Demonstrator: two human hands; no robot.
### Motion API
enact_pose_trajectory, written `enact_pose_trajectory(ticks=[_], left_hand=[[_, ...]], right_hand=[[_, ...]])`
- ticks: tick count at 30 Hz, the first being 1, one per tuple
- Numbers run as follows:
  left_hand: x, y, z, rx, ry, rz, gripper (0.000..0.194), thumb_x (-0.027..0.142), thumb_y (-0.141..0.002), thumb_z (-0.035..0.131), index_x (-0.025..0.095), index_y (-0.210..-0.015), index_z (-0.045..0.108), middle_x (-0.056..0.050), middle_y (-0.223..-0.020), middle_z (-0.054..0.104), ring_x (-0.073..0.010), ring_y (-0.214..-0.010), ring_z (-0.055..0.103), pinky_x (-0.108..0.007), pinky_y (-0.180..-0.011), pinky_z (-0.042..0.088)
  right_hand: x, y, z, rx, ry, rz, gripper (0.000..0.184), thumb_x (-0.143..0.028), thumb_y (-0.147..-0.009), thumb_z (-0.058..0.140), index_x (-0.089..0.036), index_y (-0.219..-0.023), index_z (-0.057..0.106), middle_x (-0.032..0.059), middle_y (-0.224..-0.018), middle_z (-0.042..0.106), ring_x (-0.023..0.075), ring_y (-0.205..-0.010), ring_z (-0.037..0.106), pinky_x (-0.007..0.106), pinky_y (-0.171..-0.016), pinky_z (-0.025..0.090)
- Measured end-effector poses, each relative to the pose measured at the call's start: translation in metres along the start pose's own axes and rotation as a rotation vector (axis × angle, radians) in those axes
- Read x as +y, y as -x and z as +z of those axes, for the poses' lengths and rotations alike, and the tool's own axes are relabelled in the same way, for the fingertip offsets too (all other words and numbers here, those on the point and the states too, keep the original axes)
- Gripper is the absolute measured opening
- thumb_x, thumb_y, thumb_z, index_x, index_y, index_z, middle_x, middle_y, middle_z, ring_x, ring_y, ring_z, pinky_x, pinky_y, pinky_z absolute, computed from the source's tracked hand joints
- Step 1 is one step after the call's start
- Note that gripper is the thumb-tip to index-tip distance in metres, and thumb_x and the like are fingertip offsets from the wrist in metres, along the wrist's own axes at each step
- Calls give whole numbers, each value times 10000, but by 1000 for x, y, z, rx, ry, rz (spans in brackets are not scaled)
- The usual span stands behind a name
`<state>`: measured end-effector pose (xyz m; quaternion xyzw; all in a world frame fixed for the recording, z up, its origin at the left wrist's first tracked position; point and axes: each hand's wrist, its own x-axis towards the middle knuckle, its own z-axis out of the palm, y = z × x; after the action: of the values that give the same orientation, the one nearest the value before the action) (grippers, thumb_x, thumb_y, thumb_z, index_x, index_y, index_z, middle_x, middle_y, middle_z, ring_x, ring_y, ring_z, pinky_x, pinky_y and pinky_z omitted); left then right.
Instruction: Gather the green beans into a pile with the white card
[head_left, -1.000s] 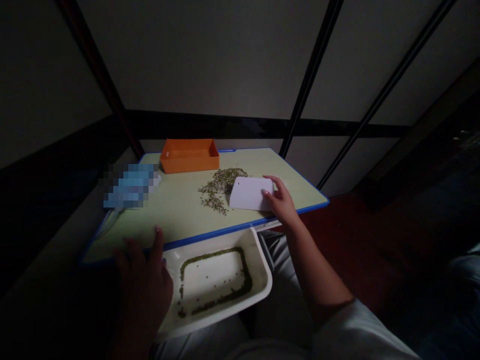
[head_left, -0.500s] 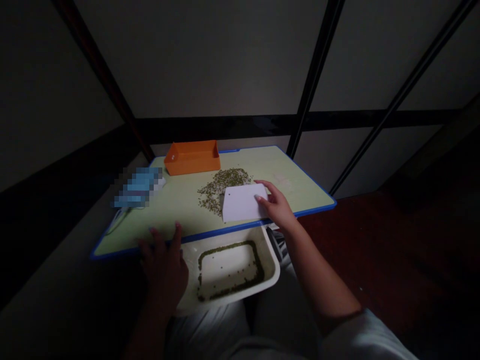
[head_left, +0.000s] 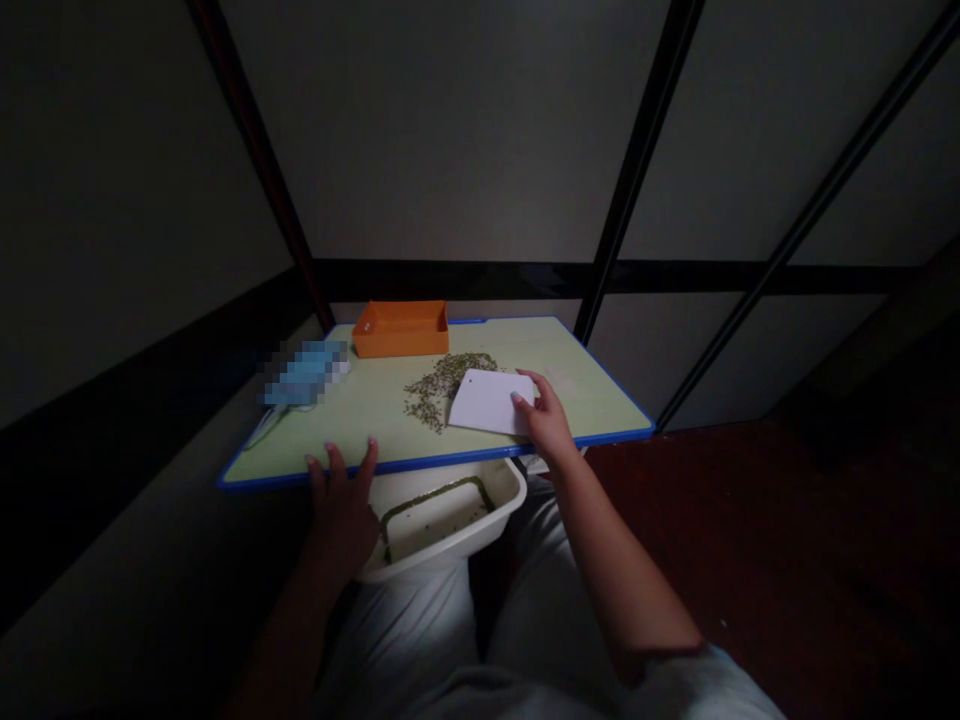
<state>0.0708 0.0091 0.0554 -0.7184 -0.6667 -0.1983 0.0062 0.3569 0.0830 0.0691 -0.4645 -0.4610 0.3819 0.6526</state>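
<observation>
Near the middle of the frame, I see the right hand [head_left: 546, 418] gripping a white scraper [head_left: 487, 402] by its right end over the table [head_left: 600, 400], just beside scattered green grains [head_left: 444, 376]. At lower left, the left hand [head_left: 341, 510] is loose, fingers spread at the table's near edge. It covers one end of a white tub [head_left: 480, 533]; whether they touch, I can't tell.
</observation>
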Motion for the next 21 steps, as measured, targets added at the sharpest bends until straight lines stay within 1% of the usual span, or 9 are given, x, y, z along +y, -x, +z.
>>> enact_pose_trajectory(ticks=[4, 7, 10, 14, 16, 18, 21], left_hand=[[-3, 0, 1, -19, 42, -9, 943, -16, -590, 508, 198, -1493, 341, -222, -1640, 141, -423, -1507, -4, -632, -1194, 193], [-6, 1, 2, -34, 76, -12, 926, -37, -600, 468, 209, -1486, 355, -202, -1655, 80, -417, -1491, -2, -583, -1193, 246], [-12, 1, 5, -41, 97, -1, 898, -54, -617, 423, 201, -1477, 371, -195, -1659, 59, -391, -1488, 11, -553, -1204, 233], [-27, 2, 11, -40, 102, 25, 924, -74, -597, 397, 256, -1461, 400, -140, -1666, 89, -355, -1497, 55, -543, -1202, 244], [-36, 3, 16, -24, 91, 75, 940, -74, -596, 395, 277, -1468, 382, -118, -1668, 92, -334, -1502, 66, -528, -1202, 252], [-41, 4, 21, 28, 57, 115, 925, -72, -615, 390, 264, -1476, 369, -131, -1664, 111, -326, -1501, 67, -521, -1203, 259], [-43, 7, 25, 92, 9, 158, 863, -55, -664, 390, 215, -1483, 361, -173, -1639, 203, -318, -1499, 125, -503, -1198, 294]], right_hand=[[5, -3, 5, 21, 53, -24, 488, -345, -689, 653, -240, -1162, 598, -12, -789, 637, 145, -612, 524, 232, -513, 393], [6, -5, 7, 17, 77, -26, 491, -338, -693, 647, -231, -1170, 595, -7, -792, 632, 151, -622, 529, 237, -523, 401], [6, -5, 9, 3, 77, -18, 507, -342, -700, 643, -227, -1191, 582, 2, -816, 640, 160, -638, 545, 246, -539, 418], [5, -4, 10, -10, 70, -43, 490, -348, -708, 639, -231, -1181, 581, 20, -903, 655, 159, -666, 553, 250, -554, 422], [4, -3, 11, -26, 82, -45, 495, -348, -713, 634, -228, -1190, 577, 19, -889, 656, 157, -649, 545, 252, -551, 418], [4, -2, 10, -39, 107, -56, 497, -347, -721, 627, -229, -1201, 577, 13, -865, 652, 155, -630, 531, 253, -545, 410], [3, -1, 9, -30, 150, -86, 479, -342, -735, 623, -233, -1200, 585, 16, -893, 652, 149, -630, 513, 253, -553, 403]])
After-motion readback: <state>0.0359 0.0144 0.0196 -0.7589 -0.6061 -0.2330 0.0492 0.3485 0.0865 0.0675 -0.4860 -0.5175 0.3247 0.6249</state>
